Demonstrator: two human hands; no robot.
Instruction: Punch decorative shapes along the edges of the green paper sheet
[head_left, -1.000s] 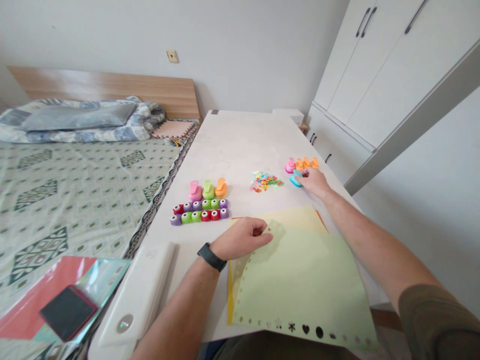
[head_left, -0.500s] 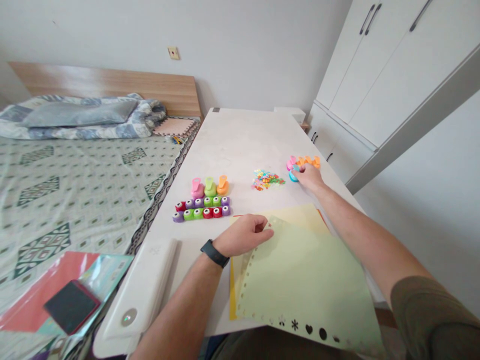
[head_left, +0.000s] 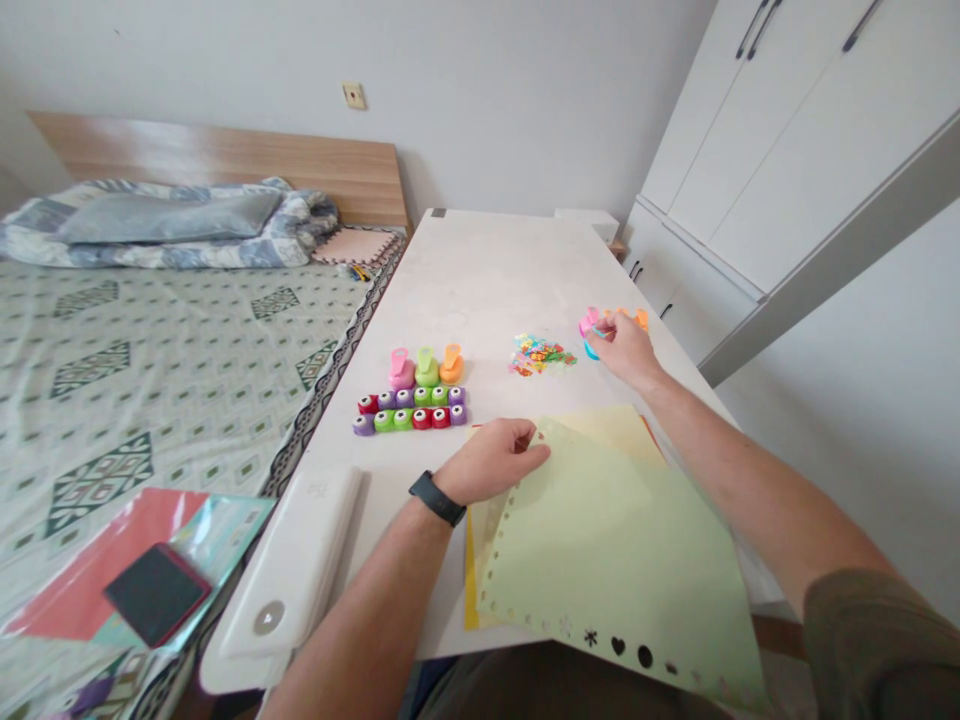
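Observation:
My left hand (head_left: 496, 462), with a black band on the wrist, is closed on the upper left corner of a light green paper sheet (head_left: 622, 545). Punched shapes run along the sheet's left and lower edges, among them a heart and an oval. Yellow paper (head_left: 472, 580) lies beneath it. Farther off, my right hand (head_left: 626, 348) has its fingers closed on a blue craft punch (head_left: 591, 351), mostly hidden by the hand. A pink punch (head_left: 587, 320) and several orange punches (head_left: 641, 319) stand just behind.
Small colourful paper cut-outs (head_left: 541, 354) lie heaped mid-table. To the left stand three larger punches (head_left: 427, 368) and two rows of small punches (head_left: 412, 418). A long white device (head_left: 300, 560) lies at the table's left edge, beside the bed (head_left: 187, 380).
The whole view has shifted slightly. My right fingers now cover more of the blue punch's top. My left hand still grips the green sheet's corner.

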